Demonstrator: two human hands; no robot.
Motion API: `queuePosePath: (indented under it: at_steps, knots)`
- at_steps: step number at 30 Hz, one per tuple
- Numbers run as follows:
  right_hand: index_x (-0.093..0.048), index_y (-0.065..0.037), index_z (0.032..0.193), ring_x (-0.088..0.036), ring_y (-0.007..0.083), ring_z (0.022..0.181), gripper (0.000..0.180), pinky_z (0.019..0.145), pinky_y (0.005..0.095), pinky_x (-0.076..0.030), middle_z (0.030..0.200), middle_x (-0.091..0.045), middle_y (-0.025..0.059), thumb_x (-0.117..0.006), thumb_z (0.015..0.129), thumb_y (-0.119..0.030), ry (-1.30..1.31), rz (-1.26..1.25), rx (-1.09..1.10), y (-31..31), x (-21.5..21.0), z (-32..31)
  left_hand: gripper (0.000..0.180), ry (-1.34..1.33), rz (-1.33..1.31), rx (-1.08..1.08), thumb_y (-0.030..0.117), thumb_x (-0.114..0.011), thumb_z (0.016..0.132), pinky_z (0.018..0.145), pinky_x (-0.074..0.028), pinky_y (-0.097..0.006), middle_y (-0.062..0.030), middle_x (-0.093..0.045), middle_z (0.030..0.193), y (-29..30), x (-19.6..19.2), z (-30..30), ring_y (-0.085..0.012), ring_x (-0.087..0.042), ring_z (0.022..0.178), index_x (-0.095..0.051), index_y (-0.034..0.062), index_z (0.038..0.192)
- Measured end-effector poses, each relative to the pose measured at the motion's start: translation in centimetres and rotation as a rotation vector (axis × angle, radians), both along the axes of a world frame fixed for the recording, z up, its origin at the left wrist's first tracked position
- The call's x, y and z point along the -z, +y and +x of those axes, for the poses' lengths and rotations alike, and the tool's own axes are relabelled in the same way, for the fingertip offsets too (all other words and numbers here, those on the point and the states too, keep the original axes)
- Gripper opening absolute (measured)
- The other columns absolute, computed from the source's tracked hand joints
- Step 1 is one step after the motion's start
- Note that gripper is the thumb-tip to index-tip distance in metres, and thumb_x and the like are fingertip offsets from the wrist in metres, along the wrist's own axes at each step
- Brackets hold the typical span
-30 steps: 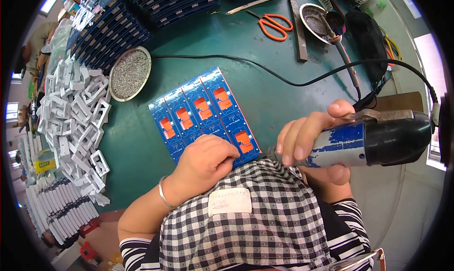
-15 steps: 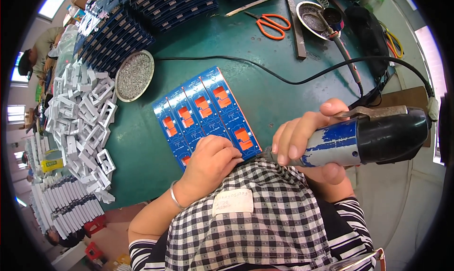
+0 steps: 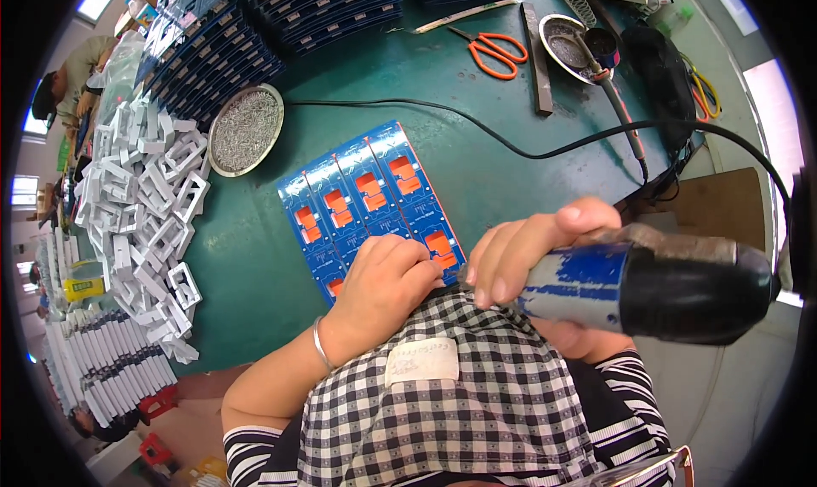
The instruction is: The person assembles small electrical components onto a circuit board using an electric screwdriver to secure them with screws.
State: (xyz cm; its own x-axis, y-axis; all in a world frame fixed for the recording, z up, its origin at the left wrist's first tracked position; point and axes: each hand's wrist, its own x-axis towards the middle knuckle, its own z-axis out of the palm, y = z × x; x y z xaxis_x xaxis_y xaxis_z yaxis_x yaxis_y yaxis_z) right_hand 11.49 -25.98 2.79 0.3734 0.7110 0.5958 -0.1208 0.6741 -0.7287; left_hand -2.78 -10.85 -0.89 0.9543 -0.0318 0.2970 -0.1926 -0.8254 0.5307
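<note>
A blue circuit board panel (image 3: 393, 223) with orange showing through its square cutouts lies tilted on the green table. My left hand (image 3: 385, 283) rests over its near edge, fingers bent and pressed together beside the near right corner. What those fingertips pinch, if anything, is too small to make out. My right hand (image 3: 532, 253) is wrapped around a corded electric screwdriver (image 3: 587, 287), grey and worn blue with a black rear end. The tool lies nearly level, its tip pointing left at the panel's near right corner, close to my left fingertips. The exact tip contact is hidden.
A round dish of small metal pieces (image 3: 247, 130) stands beyond the panel. White plastic frames (image 3: 145, 206) heap at left; stacked blue boards (image 3: 323, 15) stand behind. Orange-handled scissors (image 3: 498, 55), a metal bar (image 3: 536, 62), and a soldering iron (image 3: 621, 113) by a bowl lie far right. A black cord (image 3: 477, 130) crosses the table.
The screwdriver's rear end has swung nearer to me, and my right hand has shifted slightly left with it. My left fingertips have moved a little right along the panel's near edge.
</note>
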Motion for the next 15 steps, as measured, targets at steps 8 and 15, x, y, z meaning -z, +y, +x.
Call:
queuePosePath:
  at_steps: [8,15]
  knots:
    - [-0.023,-0.009,0.135,-0.062,0.0241,0.072,0.075,0.072,0.039,-0.051,0.087,-0.061,0.0098,-0.067,0.085,-0.042,-0.221,-0.215,0.003,0.5,-0.9,-0.6,0.018,-0.015,-0.073,0.001,0.014,-0.07,0.073,0.077,-0.042,-0.036,-0.0032,-0.055,0.087,0.3,0.5,-0.1,-0.0218,-0.054,0.085,-0.061,0.0084,0.088]
    - [-0.031,-0.001,0.131,-0.059,0.0181,0.077,0.072,0.072,0.0287,-0.046,0.086,-0.06,0.0104,-0.074,0.074,-0.01,-0.179,-0.128,0.04,1.2,-0.4,-1.3,0.017,-0.032,-0.094,-0.002,0.013,-0.07,0.073,0.075,-0.04,-0.035,-0.0032,-0.054,0.085,0.2,0.6,-0.1,-0.0213,-0.053,0.084,-0.061,0.0086,0.087]
